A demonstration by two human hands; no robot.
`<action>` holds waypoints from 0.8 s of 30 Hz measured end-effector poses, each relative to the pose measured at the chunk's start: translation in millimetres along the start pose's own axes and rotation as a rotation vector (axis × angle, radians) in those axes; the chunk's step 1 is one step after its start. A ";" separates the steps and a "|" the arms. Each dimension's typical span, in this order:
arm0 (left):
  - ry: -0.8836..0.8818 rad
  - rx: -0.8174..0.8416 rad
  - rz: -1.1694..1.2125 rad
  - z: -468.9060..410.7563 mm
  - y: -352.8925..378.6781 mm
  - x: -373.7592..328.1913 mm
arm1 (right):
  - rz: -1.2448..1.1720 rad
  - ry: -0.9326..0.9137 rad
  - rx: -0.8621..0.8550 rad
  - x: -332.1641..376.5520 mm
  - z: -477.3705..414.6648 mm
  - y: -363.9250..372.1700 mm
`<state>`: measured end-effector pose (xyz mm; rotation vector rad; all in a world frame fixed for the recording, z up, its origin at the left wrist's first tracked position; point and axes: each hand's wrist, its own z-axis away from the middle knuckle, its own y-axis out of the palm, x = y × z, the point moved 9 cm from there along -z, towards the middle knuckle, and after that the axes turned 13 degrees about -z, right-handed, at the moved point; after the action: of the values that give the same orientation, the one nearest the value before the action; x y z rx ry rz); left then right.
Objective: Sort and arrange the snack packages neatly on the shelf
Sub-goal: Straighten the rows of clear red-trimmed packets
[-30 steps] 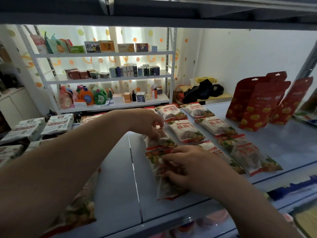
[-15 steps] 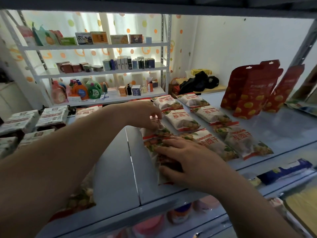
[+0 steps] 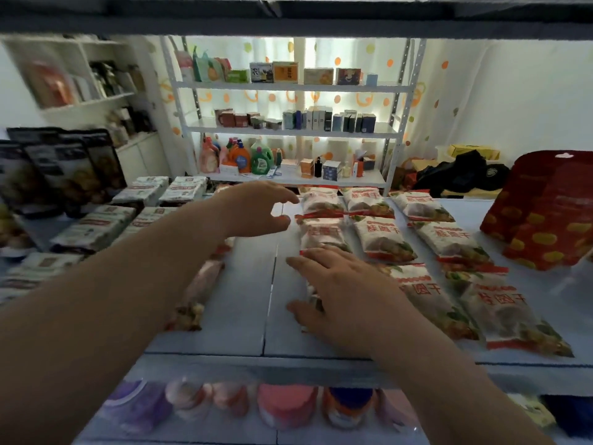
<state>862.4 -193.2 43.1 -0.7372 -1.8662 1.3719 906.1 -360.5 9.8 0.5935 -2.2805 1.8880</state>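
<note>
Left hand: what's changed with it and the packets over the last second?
The left hand has let go of the left-column packet and lifted off, fingers spread. The right hand stays flat on the front packet of that column. The other white packets and red pouches lie as before.

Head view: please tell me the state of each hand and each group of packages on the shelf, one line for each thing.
left hand: open, raised above the shelf, holding nothing
right hand: open, flat on a front packet
white snack packets: lying flat in three rows
red pouches: standing, leaning together
black bags: standing upright
packet under the left forearm: lying apart from the rows
shelf: partly bare in the middle
</note>
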 end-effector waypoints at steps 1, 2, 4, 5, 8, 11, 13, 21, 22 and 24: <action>-0.059 0.016 0.000 12.8 0.3 13.6 | -0.006 -0.024 0.005 6.4 -4.8 3.3; -0.112 0.027 0.008 26.4 0.1 26.8 | -0.013 -0.054 0.012 14.0 -9.4 6.9; -0.198 0.050 0.002 53.4 0.7 52.8 | -0.028 -0.129 0.036 32.2 -18.2 16.4; -0.236 0.073 -0.007 66.8 2.2 66.1 | -0.033 -0.164 0.051 41.6 -22.3 22.0; -0.336 0.133 -0.008 102.7 6.3 103.6 | -0.052 -0.232 0.071 66.8 -35.1 37.2; -0.367 0.156 -0.005 123.3 9.7 132.4 | -0.083 -0.258 0.061 89.6 -48.9 48.0; -0.356 0.159 -0.001 125.0 11.5 148.2 | -0.073 -0.254 0.039 100.4 -60.0 52.5; -0.183 0.118 -0.002 60.4 18.4 183.0 | -0.040 -0.028 -0.017 114.2 -119.3 77.0; -0.141 0.114 -0.006 49.1 19.5 181.8 | -0.048 0.028 -0.010 112.2 -127.7 83.1; -0.075 0.118 -0.028 28.4 23.4 177.9 | -0.018 0.113 0.029 109.9 -141.1 98.5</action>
<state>734.6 -64.4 50.6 -0.6055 -1.8277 1.4958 747.3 -234.3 -13.4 0.4960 -2.1743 1.8978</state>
